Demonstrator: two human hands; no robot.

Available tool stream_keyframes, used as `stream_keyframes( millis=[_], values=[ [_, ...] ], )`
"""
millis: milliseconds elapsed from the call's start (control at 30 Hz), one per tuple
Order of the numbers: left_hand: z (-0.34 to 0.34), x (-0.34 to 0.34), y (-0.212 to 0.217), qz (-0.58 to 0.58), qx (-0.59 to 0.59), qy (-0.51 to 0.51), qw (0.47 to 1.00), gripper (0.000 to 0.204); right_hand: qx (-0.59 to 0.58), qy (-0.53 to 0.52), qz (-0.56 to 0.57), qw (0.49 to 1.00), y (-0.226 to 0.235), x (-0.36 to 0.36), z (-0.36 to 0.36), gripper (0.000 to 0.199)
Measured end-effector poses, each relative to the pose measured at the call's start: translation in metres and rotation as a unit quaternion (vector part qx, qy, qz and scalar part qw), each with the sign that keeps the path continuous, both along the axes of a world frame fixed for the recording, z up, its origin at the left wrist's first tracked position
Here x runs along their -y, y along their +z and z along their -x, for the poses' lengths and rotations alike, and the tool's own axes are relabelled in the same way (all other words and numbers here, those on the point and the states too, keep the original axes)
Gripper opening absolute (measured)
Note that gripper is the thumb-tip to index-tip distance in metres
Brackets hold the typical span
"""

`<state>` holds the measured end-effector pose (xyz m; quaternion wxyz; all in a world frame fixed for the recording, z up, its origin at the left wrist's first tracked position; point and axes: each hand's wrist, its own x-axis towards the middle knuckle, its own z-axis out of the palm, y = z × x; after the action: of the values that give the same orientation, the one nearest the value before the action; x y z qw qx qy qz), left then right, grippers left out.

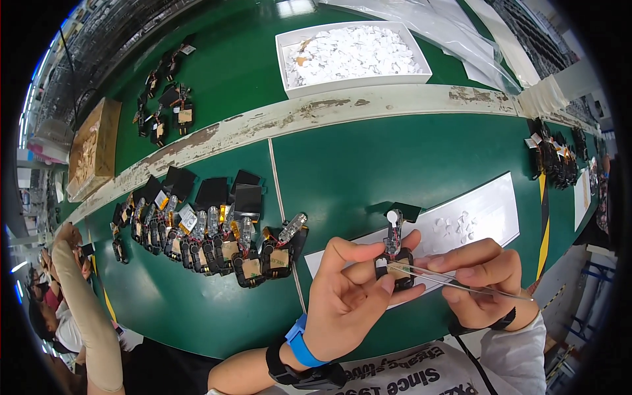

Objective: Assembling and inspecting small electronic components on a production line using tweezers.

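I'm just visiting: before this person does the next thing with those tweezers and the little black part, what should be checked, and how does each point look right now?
1. Left hand grips the small black assembly: ok.
2. Right hand holds the tweezers: ok.
3. Tweezer tips reach the assembly: ok.
4. Anything pinched in the tips: cannot tell.
5. White discs lie on the white sheet close by: ok.
6. Row of assemblies sits apart from both hands: ok.

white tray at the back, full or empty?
Partly full. The white rectangular tray holds a layer of small white round pieces across its floor, well below the rim.
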<state>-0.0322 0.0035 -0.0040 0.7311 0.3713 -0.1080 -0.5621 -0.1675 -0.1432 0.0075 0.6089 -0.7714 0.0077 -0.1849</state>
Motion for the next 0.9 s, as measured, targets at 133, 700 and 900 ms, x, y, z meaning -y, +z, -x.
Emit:
stream_keyframes(
  millis=[133,700,900],
  values=[
    [0.0005,0.0001,-0.0011,0.0,-0.001,0.0,1.0,0.03,0.006,-0.005,-0.008,1.0,-0.0012,-0.0001,0.0004,0.028],
    [-0.0019,-0.0009,-0.001,0.003,-0.014,-0.011,1.0,0.028,0.002,-0.011,-0.008,1.0,-0.0006,-0.001,-0.0003,0.029],
    [-0.0013,-0.0015,0.0011,0.002,-0.012,-0.016,1.0,0.029,0.059,-0.046,-0.081,0.994,-0.0065,-0.0055,0.0018,0.033]
  ],
)
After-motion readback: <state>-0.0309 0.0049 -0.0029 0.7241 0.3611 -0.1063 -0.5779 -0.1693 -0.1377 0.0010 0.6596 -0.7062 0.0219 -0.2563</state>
